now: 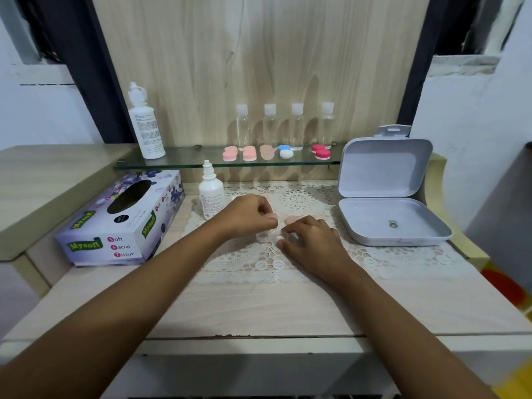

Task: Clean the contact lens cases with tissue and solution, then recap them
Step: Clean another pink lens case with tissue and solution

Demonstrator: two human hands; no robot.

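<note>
Pink cap [272, 216] pinched by left hand [250, 216]; right hand [312, 240] grips half-hidden clear case [265, 236].

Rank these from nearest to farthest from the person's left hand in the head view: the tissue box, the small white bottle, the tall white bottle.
1. small white bottle, just behind the left hand.
2. tissue box, farther out to the left.
3. tall white bottle, back on the glass shelf.

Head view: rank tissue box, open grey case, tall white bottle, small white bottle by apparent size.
1. tissue box and open grey case: about alike, unranked
2. tall white bottle
3. small white bottle
</note>
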